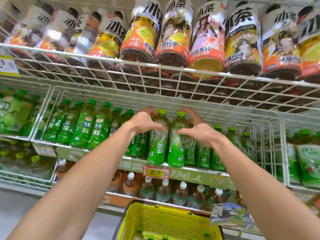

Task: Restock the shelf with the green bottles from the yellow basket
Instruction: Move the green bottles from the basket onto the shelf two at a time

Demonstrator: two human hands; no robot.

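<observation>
Two arms reach up to the middle shelf (131, 161). The left hand (144, 121) wraps its fingers and thumb round the top part of one green bottle (158, 148). The right hand (199, 130) wraps round a second green bottle (176, 151) in the same way. The two bottles stand up straight, side by side and touching. Their bottoms are at the front edge of the shelf, just above a red and yellow price tag (156, 172). Other green tea bottles (83, 127) stand in rows behind them and on both sides.

Down below is the yellow basket (161, 207). A few green caps (151, 237) peek out at its bottom. Under the middle shelf stand brown tea bottles (163, 191) with white caps. On the wire shelf (103, 57) above, big iced tea bottles (171, 37) stand in a row.
</observation>
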